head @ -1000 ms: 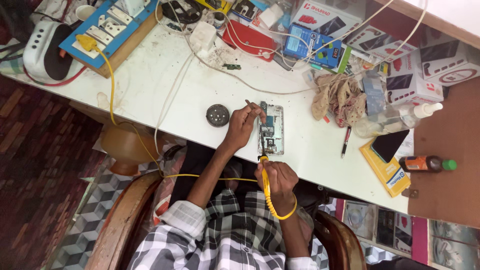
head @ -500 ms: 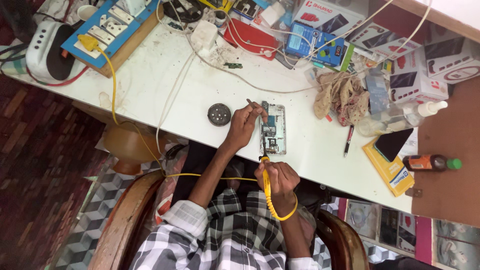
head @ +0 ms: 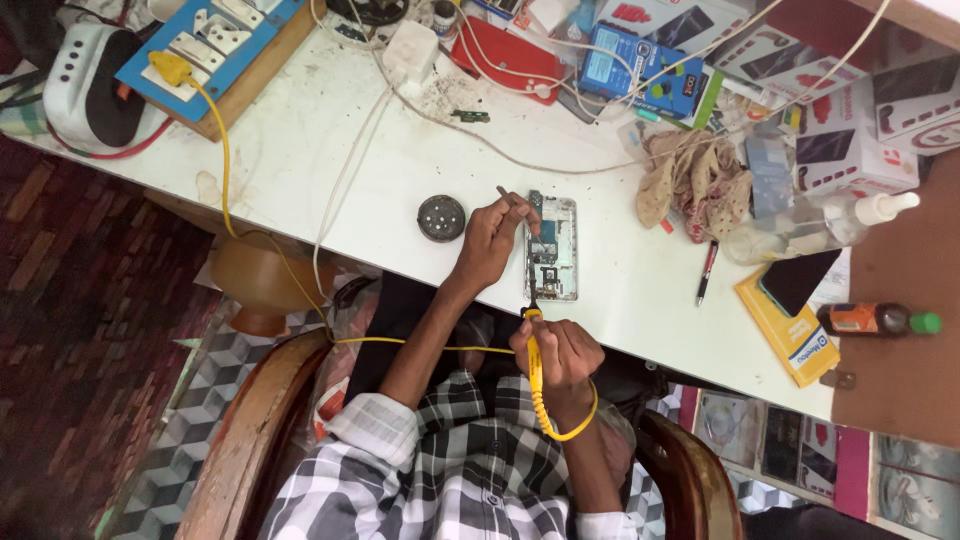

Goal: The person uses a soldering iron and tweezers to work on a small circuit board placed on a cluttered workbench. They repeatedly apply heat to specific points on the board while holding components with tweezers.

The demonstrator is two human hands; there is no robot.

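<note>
I see the phone (head: 551, 249) lying flat and opened on the white table (head: 330, 190), near the front edge, its back off and the board bare. My left hand (head: 490, 240) rests at the phone's left side, fingers pinched narrow around a thin stick-like tool (head: 508, 196) that slants up and away from the phone. My right hand (head: 562, 352) sits just below the phone, off the table edge, closed around the yellow iron (head: 534, 355), whose tip points up at the phone's bottom end; whether the tip touches the board I cannot tell.

The iron's yellow cord (head: 225, 150) runs left of the phone and up to the blue socket board (head: 215, 45). A round dark tin (head: 441, 217) sits just left of the phone, beyond my left hand. Right of the phone lie a pen (head: 707, 272) and a crumpled rag (head: 695, 180).

I judge the phone light, stiff and fragile: the open board will not bear pressure or a slipped hot tip. I would hold it by the metal frame edges only, never by the parts inside. The iron wants gripping on its handle, well back from the tip.
</note>
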